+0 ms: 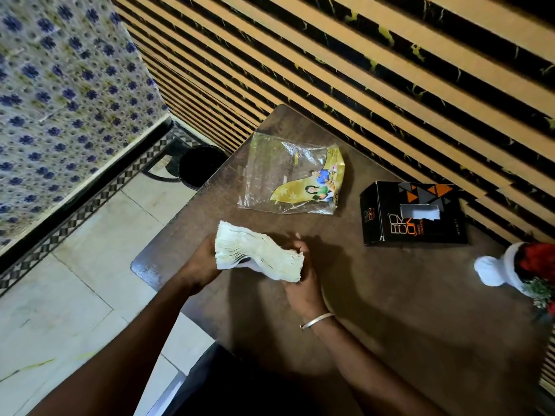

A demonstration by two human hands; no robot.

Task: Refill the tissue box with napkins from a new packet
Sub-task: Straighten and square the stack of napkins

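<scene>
Holding a thick stack of napkins [258, 250] above the table [375, 310], the left hand [201, 265] clamps one end with fingers curled beneath and the right hand [300, 277] pinches the other end, fingertips pressed together against the edge. The stack sags and fans between the two grips; loose sheets could slide out or spill onto the floor, since it hangs near the table's edge. The tissue box [414, 214] lies well apart to the right, its slot narrow and torn, so a stack this thick may jam or tear it further. The emptied packet [292, 175] lies beyond the hands. Box contents are hidden; its side flap appears possibly open, though this is unclear.
</scene>
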